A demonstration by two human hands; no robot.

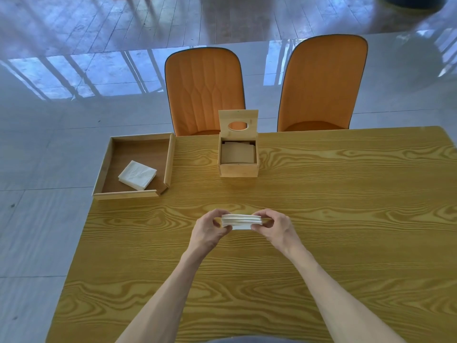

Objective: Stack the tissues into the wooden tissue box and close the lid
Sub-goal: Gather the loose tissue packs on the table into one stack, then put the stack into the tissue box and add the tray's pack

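Table point(321, 219): yellow-ochre wood, bold swirling brown grain. Tissue box point(238, 169) and tray point(123, 194): pale blond wood; tray floor darker brown. Tissues in tray point(137, 175) and held stack point(241, 221): white. Two chairs point(205, 90): orange, dark piping, stitched diamond quilting. Floor point(49, 144): glossy pale grey tile.

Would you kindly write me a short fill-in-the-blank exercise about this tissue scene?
1. Both hands hold a stack of ____ above the table.
2. The box has its lid standing ____.
3. More tissues lie in the ____ left of the box.
4. Behind the table stand ____ orange chairs.

Missing words: tissues; open; tray; two
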